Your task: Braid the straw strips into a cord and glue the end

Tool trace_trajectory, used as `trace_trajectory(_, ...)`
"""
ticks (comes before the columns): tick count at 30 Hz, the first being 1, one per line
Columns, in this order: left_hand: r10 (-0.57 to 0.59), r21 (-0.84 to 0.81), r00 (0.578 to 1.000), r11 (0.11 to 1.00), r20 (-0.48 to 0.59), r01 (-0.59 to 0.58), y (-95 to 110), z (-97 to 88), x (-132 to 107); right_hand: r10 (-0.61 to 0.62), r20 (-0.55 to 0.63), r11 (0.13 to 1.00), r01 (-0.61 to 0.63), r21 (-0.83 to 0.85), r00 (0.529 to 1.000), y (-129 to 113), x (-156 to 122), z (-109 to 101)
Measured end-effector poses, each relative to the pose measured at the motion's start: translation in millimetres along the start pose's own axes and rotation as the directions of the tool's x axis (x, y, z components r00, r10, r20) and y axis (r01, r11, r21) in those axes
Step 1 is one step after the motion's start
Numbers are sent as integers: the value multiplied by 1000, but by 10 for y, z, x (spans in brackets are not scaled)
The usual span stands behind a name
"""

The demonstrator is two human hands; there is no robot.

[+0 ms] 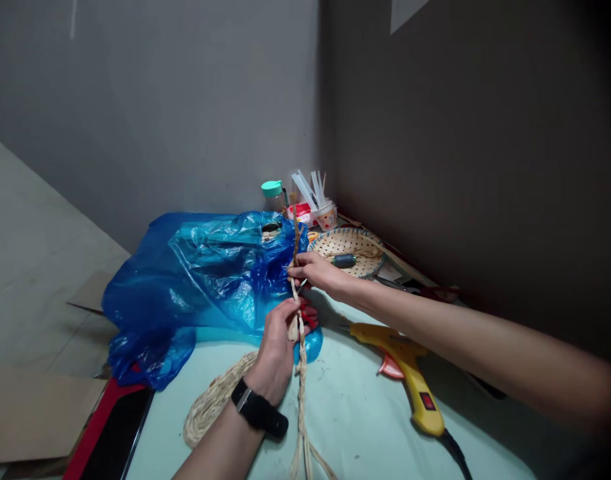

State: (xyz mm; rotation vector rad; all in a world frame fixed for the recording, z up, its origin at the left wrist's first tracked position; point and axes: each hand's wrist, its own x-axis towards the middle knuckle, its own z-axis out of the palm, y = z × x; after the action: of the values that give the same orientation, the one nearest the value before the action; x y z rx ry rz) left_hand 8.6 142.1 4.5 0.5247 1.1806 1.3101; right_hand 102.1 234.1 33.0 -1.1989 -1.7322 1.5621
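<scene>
A pale braided straw cord (302, 373) runs upright through the middle of the head view, its loose strands trailing at the bottom. My left hand (280, 333), with a black watch on the wrist, is closed around the cord. A red-handled tool (309, 316) also shows between its fingers; its kind is mostly hidden. Higher up, my right hand (312, 270) pinches the upper part of the cord, where brownish ends stick up. A coiled flat braid (215, 403) lies on the table beside my left forearm.
A blue plastic bag (210, 273) spreads over the left of the pale green table (355, 427). To the right lies a yellow glue gun (410, 373) with its cord. Behind stand a woven basket (368, 267) with a dark thread spool (344, 261), a cup of glue sticks (326, 217) and a green-lidded jar (272, 192).
</scene>
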Motion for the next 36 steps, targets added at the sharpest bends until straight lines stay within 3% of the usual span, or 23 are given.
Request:
trace_trajectory(6, -36, -36, 999, 999, 32, 37, 9, 52, 22, 17, 83, 995, -25, 96, 996, -35, -148, 87)
trace_trajectory(16, -138, -14, 989, 990, -47, 138, 46, 117, 21, 64, -41, 991, -59, 121, 997, 165, 58, 221)
trace_trajectory(36, -77, 2, 997, 997, -31, 77, 13, 33, 20, 92, -145, 985, -69, 157, 985, 109, 286, 294)
